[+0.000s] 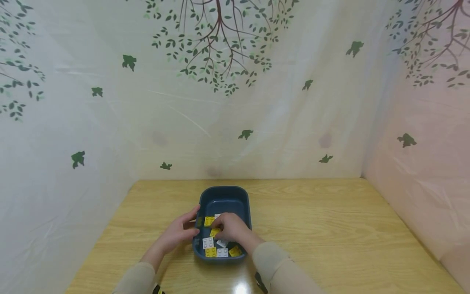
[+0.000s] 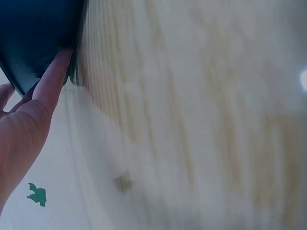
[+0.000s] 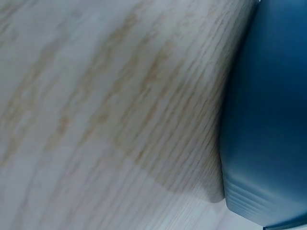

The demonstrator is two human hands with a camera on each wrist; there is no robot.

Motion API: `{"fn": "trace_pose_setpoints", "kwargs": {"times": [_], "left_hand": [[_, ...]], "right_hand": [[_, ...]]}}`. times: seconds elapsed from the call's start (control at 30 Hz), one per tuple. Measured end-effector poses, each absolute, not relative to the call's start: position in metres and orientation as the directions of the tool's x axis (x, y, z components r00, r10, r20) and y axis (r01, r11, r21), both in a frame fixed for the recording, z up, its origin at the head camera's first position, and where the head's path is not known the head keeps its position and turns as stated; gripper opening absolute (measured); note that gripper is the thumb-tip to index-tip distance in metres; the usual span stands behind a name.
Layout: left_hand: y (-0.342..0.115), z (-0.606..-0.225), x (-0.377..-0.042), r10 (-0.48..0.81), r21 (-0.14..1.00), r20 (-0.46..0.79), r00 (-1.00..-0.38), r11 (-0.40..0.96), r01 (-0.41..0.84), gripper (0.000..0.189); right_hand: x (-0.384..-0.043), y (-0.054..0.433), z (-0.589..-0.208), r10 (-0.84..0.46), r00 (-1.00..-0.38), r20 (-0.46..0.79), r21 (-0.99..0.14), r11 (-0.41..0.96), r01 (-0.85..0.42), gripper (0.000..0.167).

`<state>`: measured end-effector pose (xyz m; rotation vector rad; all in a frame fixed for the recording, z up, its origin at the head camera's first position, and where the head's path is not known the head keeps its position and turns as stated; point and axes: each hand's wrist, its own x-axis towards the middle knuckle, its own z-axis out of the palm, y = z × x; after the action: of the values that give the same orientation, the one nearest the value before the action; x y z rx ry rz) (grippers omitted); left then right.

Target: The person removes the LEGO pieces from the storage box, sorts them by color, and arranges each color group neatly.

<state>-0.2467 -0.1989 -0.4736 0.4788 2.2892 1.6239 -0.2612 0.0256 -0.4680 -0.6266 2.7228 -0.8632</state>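
Observation:
A dark blue tray point(image 1: 225, 201) with rounded corners stands on the table. Several yellow and white toy bricks lie in its nearer half, among them a white brick point(image 1: 208, 243) and a yellow one point(image 1: 211, 252). Against the tray's left side rests my left hand point(image 1: 180, 232), fingers spread and fairly straight; in the left wrist view a finger lies along the outer wall. My right hand point(image 1: 233, 228) reaches into the tray from the right. Its curled index finger and thumb pinch a yellow brick point(image 1: 214, 232), partly covered by the fingers. The right wrist view shows only tray wall and table.
The wooden table point(image 1: 312, 228) extends to both sides of the tray. Behind and beside it hangs a pale curtain point(image 1: 227, 118) printed with branches and green birds.

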Motion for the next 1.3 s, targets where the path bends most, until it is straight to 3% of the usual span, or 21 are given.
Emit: {"fn": "trace_pose_setpoints", "kwargs": {"times": [0.37,0.7,1.0,1.3], "left_hand": [[-0.199,-0.472,-0.246,0.428,0.945,-0.042,-0.903,0.310,0.104,0.075],[-0.199,-0.474,-0.246,0.434,0.944,-0.034,-0.900,0.309,0.113,0.074],[-0.196,-0.474,-0.243,0.416,0.941,-0.043,-0.908,0.322,0.103,0.076],[-0.193,-0.477,-0.242,0.388,0.940,-0.045,-0.920,0.329,0.093,0.076]], "right_hand": [[-0.261,0.024,-0.467,-0.480,-0.876,-0.047,-0.568,0.735,-0.372,0.030],[-0.261,0.037,-0.457,-0.481,-0.874,0.065,-0.644,0.649,-0.405,0.032],[-0.259,0.070,-0.445,-0.534,-0.831,0.156,-0.649,0.579,-0.494,0.034],[-0.248,0.115,-0.437,-0.505,-0.836,0.213,-0.629,0.584,-0.513,0.035]]}}
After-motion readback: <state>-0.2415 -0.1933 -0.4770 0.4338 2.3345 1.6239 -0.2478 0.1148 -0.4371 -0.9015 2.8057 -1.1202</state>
